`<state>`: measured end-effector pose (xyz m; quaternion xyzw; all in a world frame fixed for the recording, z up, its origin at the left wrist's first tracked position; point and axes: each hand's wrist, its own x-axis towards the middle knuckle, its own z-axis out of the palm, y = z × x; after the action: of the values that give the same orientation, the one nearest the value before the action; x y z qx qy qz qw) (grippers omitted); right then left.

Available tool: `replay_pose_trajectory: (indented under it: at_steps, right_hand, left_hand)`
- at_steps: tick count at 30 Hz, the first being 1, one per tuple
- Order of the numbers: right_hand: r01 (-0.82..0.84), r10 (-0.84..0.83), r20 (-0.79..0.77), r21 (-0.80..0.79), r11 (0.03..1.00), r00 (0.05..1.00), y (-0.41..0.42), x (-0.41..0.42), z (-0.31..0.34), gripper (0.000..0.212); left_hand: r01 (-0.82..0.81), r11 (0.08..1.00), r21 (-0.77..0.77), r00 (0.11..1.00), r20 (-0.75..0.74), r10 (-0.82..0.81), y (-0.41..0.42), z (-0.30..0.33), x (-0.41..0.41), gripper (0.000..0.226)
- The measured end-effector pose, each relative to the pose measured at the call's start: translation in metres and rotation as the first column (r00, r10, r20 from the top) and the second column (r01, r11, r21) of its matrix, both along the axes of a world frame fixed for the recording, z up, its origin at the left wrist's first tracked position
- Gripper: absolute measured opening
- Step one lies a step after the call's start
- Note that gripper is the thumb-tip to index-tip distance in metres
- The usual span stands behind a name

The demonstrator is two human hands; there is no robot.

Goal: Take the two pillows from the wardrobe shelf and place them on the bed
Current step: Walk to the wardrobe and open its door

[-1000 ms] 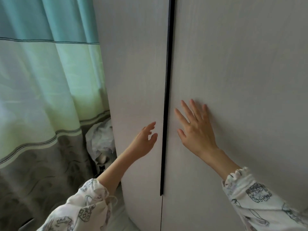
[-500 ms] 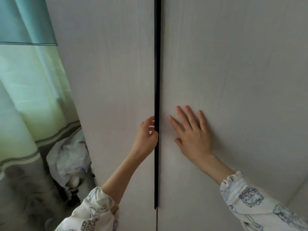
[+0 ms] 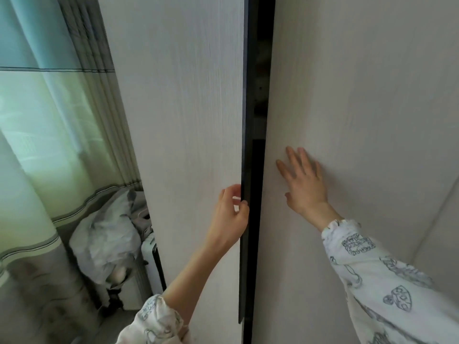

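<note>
Two pale wood-grain wardrobe doors fill the view. My left hand [image 3: 229, 214] grips the dark edge strip of the left door [image 3: 178, 120], fingers curled round it. The left door stands slightly ajar, leaving a narrow dark gap [image 3: 259, 95] between the doors. My right hand [image 3: 301, 181] presses flat with straight fingers on the right door [image 3: 360, 108]. The pillows and the shelf are hidden behind the doors. The bed is out of view.
A green and grey curtain [image 3: 44, 120] hangs at the left. A crumpled white and grey bundle [image 3: 106, 234] lies on a white appliance [image 3: 149, 264] in the corner beside the wardrobe. A pale wall [image 3: 442, 232] meets the right door at the right.
My left hand reached the left door's dark edge, curled round it and pulled it ajar, widening the gap. My right hand stayed flat on the right door.
</note>
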<state>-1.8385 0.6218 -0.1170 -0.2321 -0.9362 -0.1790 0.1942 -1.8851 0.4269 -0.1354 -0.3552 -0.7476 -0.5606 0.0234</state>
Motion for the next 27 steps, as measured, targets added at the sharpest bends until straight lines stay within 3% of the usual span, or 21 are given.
replay_pose_trajectory:
  at_steps: [5, 9, 12, 15, 20, 24, 27]
  right_hand:
    - [0.024, -0.031, -0.024, -0.258, 0.966, 0.999, -0.031, -0.001, 0.017, 0.077]
    - [-0.187, 0.131, -0.146, -0.486, 0.854, 0.98, -0.076, 0.005, 0.015, 0.062]
    - [-0.486, 0.27, -0.405, -0.691, 0.535, 0.873, -0.118, 0.023, 0.003, 0.048]
    - [-0.586, 0.366, -0.48, -0.76, 0.28, 0.797, -0.16, 0.038, 0.002, 0.044]
    - [-0.617, 0.405, -0.546, -0.785, 0.061, 0.734, -0.214, 0.039, 0.011, 0.044]
    - [-0.487, 0.45, -0.522, -0.85, -0.202, 0.724, -0.235, 0.035, 0.015, 0.045]
    - [-0.445, 0.501, -0.509, -0.859, -0.253, 0.699, -0.254, 0.026, 0.018, 0.047]
  left_hand:
    - [-0.048, 0.999, 0.025, 0.999, 0.001, 0.048, -0.048, -0.004, 0.017, 0.035]
    - [-0.079, 0.994, 0.074, 0.997, 0.028, 0.078, -0.083, -0.003, 0.029, 0.034]
    - [-0.115, 0.986, 0.119, 0.992, 0.061, 0.108, -0.107, -0.003, 0.035, 0.035]
    - [-0.155, 0.98, 0.125, 0.986, 0.074, 0.146, -0.128, -0.002, 0.04, 0.036]
    - [-0.164, 0.975, 0.147, 0.983, 0.106, 0.15, -0.162, -0.002, 0.04, 0.042]
    - [-0.235, 0.95, 0.205, 0.968, 0.132, 0.212, -0.195, -0.006, 0.037, 0.048]
    - [-0.302, 0.92, 0.249, 0.952, 0.138, 0.275, -0.215, -0.007, 0.04, 0.049]
